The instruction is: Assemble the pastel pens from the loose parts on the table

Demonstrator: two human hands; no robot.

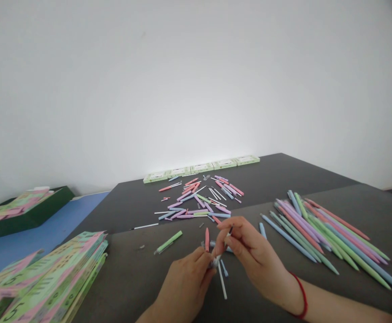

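My left hand (188, 280) is closed, its fingertips pinching a small clear and whitish pen part (215, 261). Just to the right, my right hand (253, 260) pinches a thin white pen refill with a dark tip (230, 230); its lower end runs towards the left fingertips. Below the hands a white stick (222, 283) points towards me; whether it is held or lies on the table I cannot tell. A red pen barrel (207, 239) lies just beyond my left fingertips. Small blue pieces (224, 268) lie by the hands, and a green pen barrel (169, 241) is further left.
Coloured pen barrels (330, 242) lie piled at the right. Loose pen parts and refills (199, 197) are scattered across the dark table (115, 251). Flat green boxes (201, 167) line the wall. Printed cartons (54, 278) are stacked at left, near a dark green tray (56, 202).
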